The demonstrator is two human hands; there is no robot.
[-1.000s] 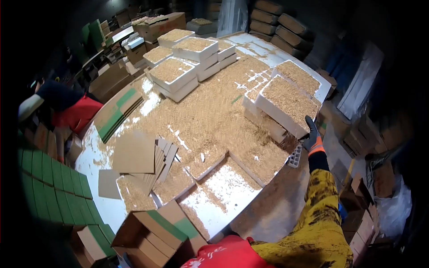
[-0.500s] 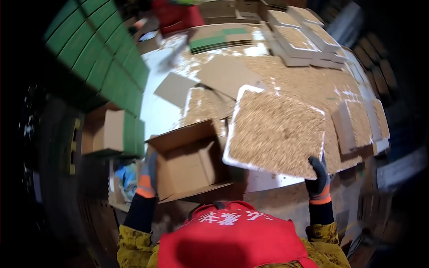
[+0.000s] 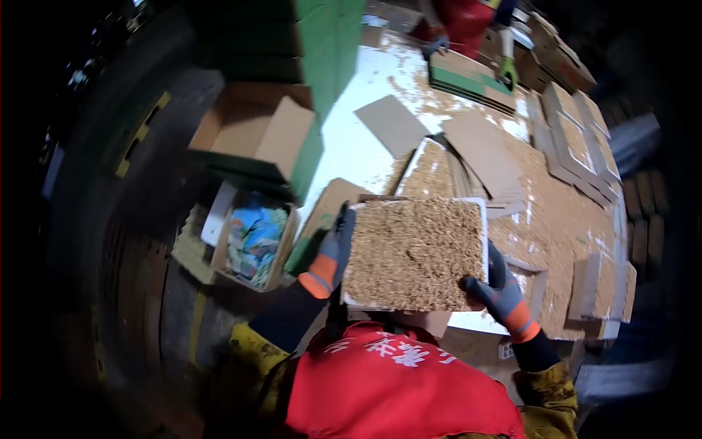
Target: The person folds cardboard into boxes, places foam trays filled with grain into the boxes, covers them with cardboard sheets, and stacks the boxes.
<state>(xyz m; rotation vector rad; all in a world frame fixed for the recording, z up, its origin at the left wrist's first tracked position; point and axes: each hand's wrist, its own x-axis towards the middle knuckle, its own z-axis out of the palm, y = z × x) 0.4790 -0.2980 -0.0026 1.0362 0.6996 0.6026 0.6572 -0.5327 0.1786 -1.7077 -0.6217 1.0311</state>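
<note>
A white tray [image 3: 485,219] heaped with tan, sawdust-like flakes [image 3: 409,252] is in front of my chest. My gloved right hand [image 3: 501,289] grips its right side, thumb over the rim. Under it, a cardboard box [image 3: 379,197] is almost wholly hidden; only a brown strip shows at the back edge. My gloved left hand [image 3: 333,252] is closed along the left side, where the box wall meets the tray. How deep the tray sits in the box cannot be seen. Behind it lie another flake-filled tray [image 3: 428,168] and loose cardboard sheets [image 3: 482,150].
An open green-brown box [image 3: 248,132] stands left, near stacked green boxes [image 3: 329,51]. Below it is a bin of blue scraps [image 3: 256,245]. Filled trays [image 3: 570,139] stand at the right. Across the table, a co-worker's gloved hands [image 3: 436,45] touch flat green cartons [image 3: 468,80].
The tray has moved left and now covers the box, which was open and visible beside it. My hands are closer together. The view has turned, and a co-worker's hands now show at the cartons.
</note>
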